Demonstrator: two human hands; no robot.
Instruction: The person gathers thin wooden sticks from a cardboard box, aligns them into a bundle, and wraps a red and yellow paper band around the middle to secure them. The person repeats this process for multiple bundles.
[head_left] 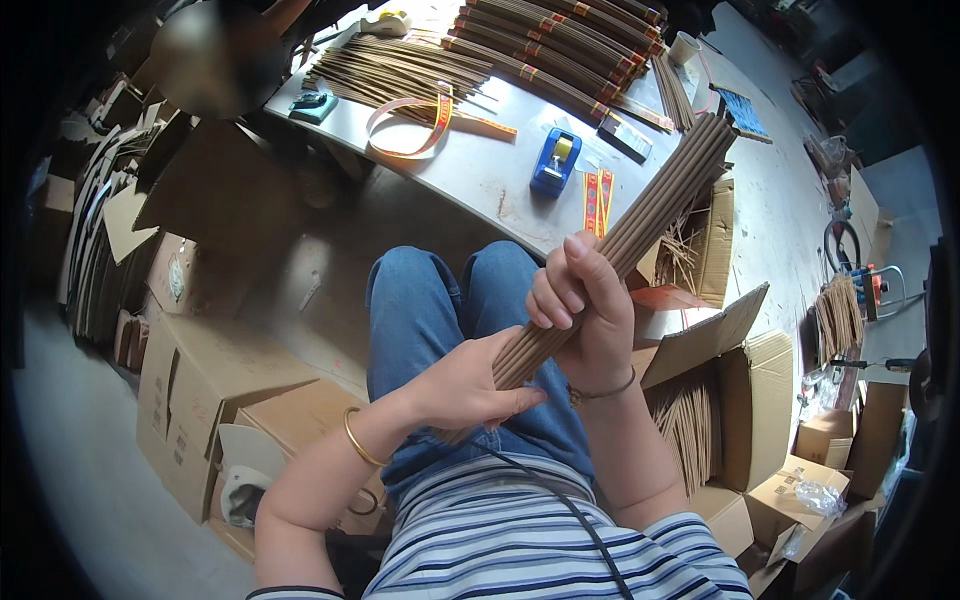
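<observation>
A thick bundle of brown incense sticks [668, 190] slants across my lap, its upper end leaning to the far right over the table's edge. My right hand [590, 300] wraps round the middle of the bundle, fingers curled and thumb up. Lower down, my left hand [465, 378] grips the near end, its thumb lying along the underside. No band shows on this bundle. Beyond my hands on the table stands a blue tape dispenser [553, 168], with red and yellow paper strips [597, 202] lying beside it.
Loose incense sticks [395, 70] and banded bundles [540, 50] lie on the white table [480, 190]. A curled paper band [405, 150] is near its front edge. Open cardboard boxes [760, 400] with sticks stand at my right; closed cartons [215, 375] stand at my left.
</observation>
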